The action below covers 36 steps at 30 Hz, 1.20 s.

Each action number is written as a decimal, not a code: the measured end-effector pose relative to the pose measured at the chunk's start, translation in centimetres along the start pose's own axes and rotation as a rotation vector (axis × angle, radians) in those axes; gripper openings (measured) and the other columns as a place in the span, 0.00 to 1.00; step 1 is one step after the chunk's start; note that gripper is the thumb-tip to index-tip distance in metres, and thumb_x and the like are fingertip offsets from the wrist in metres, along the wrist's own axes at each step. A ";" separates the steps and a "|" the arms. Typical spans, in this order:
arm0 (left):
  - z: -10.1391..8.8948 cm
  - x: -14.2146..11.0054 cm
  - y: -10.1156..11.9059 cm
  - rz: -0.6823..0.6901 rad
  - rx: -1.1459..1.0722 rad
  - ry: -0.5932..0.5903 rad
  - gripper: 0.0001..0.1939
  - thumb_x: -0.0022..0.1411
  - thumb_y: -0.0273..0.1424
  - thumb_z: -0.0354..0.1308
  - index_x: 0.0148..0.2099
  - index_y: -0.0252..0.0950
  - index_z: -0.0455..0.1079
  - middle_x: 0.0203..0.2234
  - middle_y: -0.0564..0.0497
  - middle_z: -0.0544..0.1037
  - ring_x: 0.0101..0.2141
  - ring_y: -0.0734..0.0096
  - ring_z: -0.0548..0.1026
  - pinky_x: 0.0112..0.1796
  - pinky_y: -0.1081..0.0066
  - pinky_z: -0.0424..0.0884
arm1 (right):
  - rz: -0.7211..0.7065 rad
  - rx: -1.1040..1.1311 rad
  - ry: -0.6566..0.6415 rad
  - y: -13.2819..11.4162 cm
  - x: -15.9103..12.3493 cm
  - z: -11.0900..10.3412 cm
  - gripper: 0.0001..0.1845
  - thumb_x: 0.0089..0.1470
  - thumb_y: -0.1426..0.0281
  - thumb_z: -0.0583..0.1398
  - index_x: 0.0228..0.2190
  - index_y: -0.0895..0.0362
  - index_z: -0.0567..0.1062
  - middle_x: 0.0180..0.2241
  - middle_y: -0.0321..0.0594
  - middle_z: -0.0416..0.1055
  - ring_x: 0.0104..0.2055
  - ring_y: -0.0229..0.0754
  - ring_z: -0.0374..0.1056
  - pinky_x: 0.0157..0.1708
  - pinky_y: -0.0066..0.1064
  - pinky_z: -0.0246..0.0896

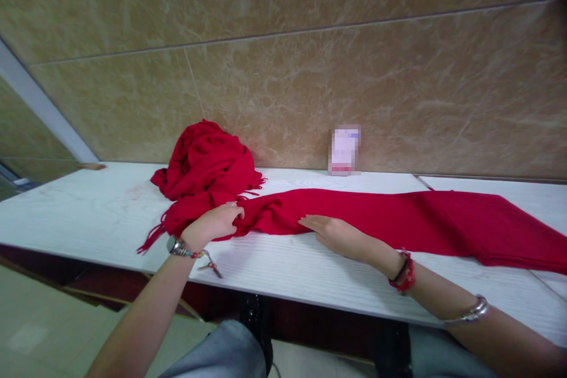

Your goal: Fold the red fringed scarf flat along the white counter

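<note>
A long red scarf [354, 208] lies lengthwise along the white table, folded into a band. It has fringe at its left end and runs out of view at the right. Near the fringed end, my left hand [217, 221] has its fingers curled into the cloth, which bunches into wrinkles beside them. My right hand [339, 236] rests on the near edge of the band with its fingers stretched out flat, holding nothing. Behind my left hand sits a crumpled heap of red fringed cloth [208, 159], touching or very near the scarf's left end.
The white tabletop [80, 207] is narrow and backs onto a brown marbled tile wall [283, 88]. A small, blurred white-and-pink box-like item [344, 151] stands against that wall. Beneath the front edge are open shelf spaces and my legs [221, 348].
</note>
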<state>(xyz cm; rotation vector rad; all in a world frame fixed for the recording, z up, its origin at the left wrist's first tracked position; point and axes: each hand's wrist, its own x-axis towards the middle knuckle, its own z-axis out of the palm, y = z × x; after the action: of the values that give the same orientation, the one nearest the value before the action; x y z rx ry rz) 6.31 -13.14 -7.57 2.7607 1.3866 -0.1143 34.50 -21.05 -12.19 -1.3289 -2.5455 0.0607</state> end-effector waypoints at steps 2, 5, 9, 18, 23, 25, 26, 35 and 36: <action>0.0 0.2 -0.3 0.025 0.044 0.025 0.08 0.53 0.24 0.50 0.35 0.36 0.68 0.35 0.49 0.72 0.37 0.68 0.70 0.41 0.72 0.64 | -0.007 -0.010 0.014 0.0 0.0 0.1 0.27 0.50 0.81 0.47 0.52 0.60 0.63 0.52 0.47 0.63 0.53 0.43 0.60 0.52 0.37 0.57; -0.7 0.2 -1.0 0.040 0.071 0.124 0.06 0.55 0.27 0.49 0.32 0.35 0.67 0.35 0.47 0.71 0.37 0.67 0.69 0.42 0.70 0.64 | -0.012 -0.043 0.016 0.1 -0.1 0.1 0.26 0.52 0.79 0.47 0.53 0.59 0.62 0.52 0.46 0.63 0.52 0.44 0.61 0.51 0.37 0.58; -2.5 -1.1 -3.0 0.144 -0.037 0.102 0.06 0.53 0.31 0.50 0.30 0.36 0.67 0.35 0.50 0.72 0.38 0.69 0.69 0.43 0.72 0.62 | -0.005 -0.054 0.011 0.4 -0.2 0.3 0.25 0.54 0.79 0.46 0.53 0.58 0.62 0.52 0.46 0.63 0.52 0.43 0.61 0.51 0.37 0.58; -1.8 -2.6 -3.5 -0.112 -0.024 -0.178 0.05 0.43 0.25 0.51 0.26 0.36 0.65 0.22 0.55 0.72 0.25 0.72 0.69 0.26 0.75 0.62 | -0.089 0.020 -0.014 0.6 -0.9 -0.1 0.21 0.57 0.73 0.47 0.51 0.60 0.65 0.53 0.46 0.62 0.55 0.42 0.57 0.55 0.35 0.53; -1.4 -2.1 0.5 -0.085 0.115 -0.027 0.11 0.47 0.26 0.53 0.37 0.35 0.66 0.33 0.49 0.71 0.33 0.65 0.70 0.33 0.72 0.65 | -0.135 0.078 -0.024 0.8 -1.3 -0.4 0.20 0.58 0.67 0.48 0.50 0.57 0.66 0.54 0.43 0.61 0.56 0.40 0.55 0.56 0.34 0.50; -1.3 -1.7 2.3 0.104 0.128 0.064 0.14 0.51 0.28 0.53 0.42 0.37 0.65 0.39 0.48 0.68 0.39 0.64 0.69 0.39 0.70 0.64 | -0.141 0.078 -0.014 0.9 -1.2 -0.4 0.19 0.58 0.67 0.48 0.49 0.57 0.67 0.54 0.43 0.61 0.56 0.40 0.55 0.56 0.34 0.51; -1.1 -1.4 3.1 0.188 0.135 0.078 0.15 0.52 0.27 0.52 0.44 0.38 0.64 0.40 0.48 0.67 0.40 0.65 0.68 0.40 0.70 0.64 | -0.145 0.074 -0.007 0.9 -1.2 -0.3 0.19 0.58 0.68 0.48 0.49 0.57 0.68 0.53 0.43 0.62 0.56 0.40 0.56 0.56 0.35 0.51; 1.1 0.6 5.5 0.334 0.354 0.179 0.19 0.57 0.18 0.44 0.49 0.36 0.63 0.41 0.46 0.70 0.41 0.66 0.68 0.40 0.68 0.64 | -0.208 0.013 0.062 1.4 -1.2 0.0 0.18 0.55 0.76 0.50 0.46 0.60 0.70 0.47 0.43 0.69 0.51 0.42 0.62 0.53 0.36 0.55; 1.2 0.6 5.7 0.341 0.372 0.200 0.19 0.58 0.18 0.45 0.50 0.37 0.62 0.41 0.46 0.70 0.41 0.66 0.68 0.40 0.68 0.64 | -0.217 0.009 0.075 1.5 -1.2 0.1 0.17 0.55 0.76 0.51 0.46 0.59 0.70 0.47 0.42 0.69 0.51 0.42 0.63 0.53 0.37 0.56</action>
<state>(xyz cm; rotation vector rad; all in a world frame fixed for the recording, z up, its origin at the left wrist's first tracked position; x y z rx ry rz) 11.18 -16.10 -8.76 3.3557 0.9864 -0.0915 36.33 -21.20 -12.83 -1.0246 -2.6046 -0.0195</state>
